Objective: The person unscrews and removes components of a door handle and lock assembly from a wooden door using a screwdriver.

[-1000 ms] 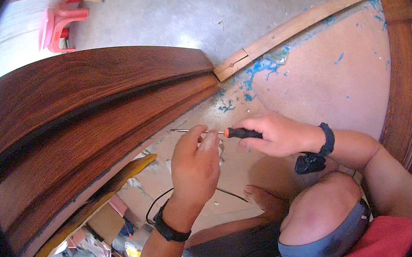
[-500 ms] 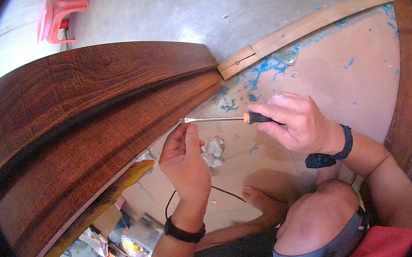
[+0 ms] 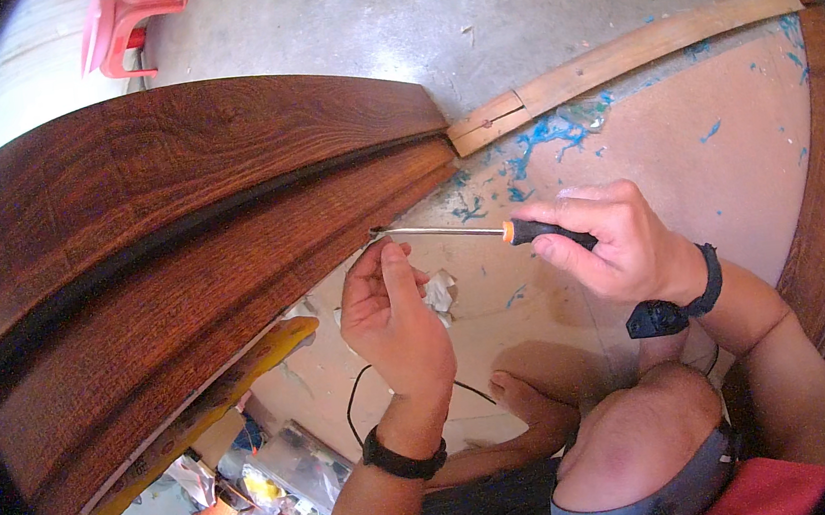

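My right hand [image 3: 615, 241] grips the black-and-orange handle of a screwdriver [image 3: 455, 229]. Its metal shaft points left, and the tip meets the lower edge of a dark brown carved wooden panel [image 3: 227, 212]. Just under that tip is my left hand [image 3: 393, 310], thumb and fingers closed together beside the panel edge. Whatever may lie between those fingers is too small or hidden to make out.
A pale wooden strip [image 3: 632, 53] runs from the panel to a second brown wooden piece [image 3: 824, 204] at right. Blue scraps [image 3: 550, 134] and crumpled white paper [image 3: 441, 293] lie on the floor. Cluttered items [image 3: 265, 484] sit lower left; a pink plastic stool [image 3: 122, 27] stands far left.
Both hands and the screwdriver have shifted slightly right in the picture. The screwdriver has turned, so its flat blade no longer shows broad side on. The view has moved a little too.
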Demonstrator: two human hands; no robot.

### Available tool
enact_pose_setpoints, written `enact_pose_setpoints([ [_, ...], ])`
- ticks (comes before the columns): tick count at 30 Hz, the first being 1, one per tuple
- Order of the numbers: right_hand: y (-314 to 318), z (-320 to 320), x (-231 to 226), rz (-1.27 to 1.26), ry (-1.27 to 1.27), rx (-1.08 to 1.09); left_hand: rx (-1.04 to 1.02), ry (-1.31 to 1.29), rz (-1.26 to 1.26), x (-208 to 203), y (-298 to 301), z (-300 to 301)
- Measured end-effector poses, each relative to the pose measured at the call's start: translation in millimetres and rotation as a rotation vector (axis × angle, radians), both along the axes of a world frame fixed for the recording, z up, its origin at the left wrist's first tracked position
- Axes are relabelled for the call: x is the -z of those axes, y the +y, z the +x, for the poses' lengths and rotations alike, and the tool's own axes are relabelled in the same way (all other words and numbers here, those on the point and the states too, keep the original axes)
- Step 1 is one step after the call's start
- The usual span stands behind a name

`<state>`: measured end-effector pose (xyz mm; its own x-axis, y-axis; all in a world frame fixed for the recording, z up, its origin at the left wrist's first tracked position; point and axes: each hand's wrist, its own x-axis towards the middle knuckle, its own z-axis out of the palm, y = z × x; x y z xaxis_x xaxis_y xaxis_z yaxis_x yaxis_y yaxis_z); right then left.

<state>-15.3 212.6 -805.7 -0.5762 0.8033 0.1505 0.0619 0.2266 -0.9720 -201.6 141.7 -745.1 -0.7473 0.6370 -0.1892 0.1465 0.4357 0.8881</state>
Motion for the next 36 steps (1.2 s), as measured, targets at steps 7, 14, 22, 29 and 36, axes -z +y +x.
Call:
enact_pose_setpoints([
  [7, -0.3, 2.3, 1.1, -0.006, -0.002, -0.021, -0.09, -0.043, 0.025, 0.3, -0.3, 1.9],
  [14, -2.3, -0.1, -7.2, -0.008, -0.015, -0.018, -0.115, -0.077, 0.061, -0.7, 1.9, 2.2],
  [22, 0.9, 7.6, -7.7, -0.024, -0.04, -0.034, -0.185, -0.081, 0.053, -3.3, 4.0, 4.2],
  [29, 1.1, 17.5, -6.0, -0.104, -0.003, -0.01, -0.317, -0.095, 0.082, -0.5, 12.2, 12.2],
  [36, -5.3, 23.5, 3.9, -0.267, 0.005, 0.037, -0.469, -0.189, 0.077, -9.2, 22.7, 22.3],
])
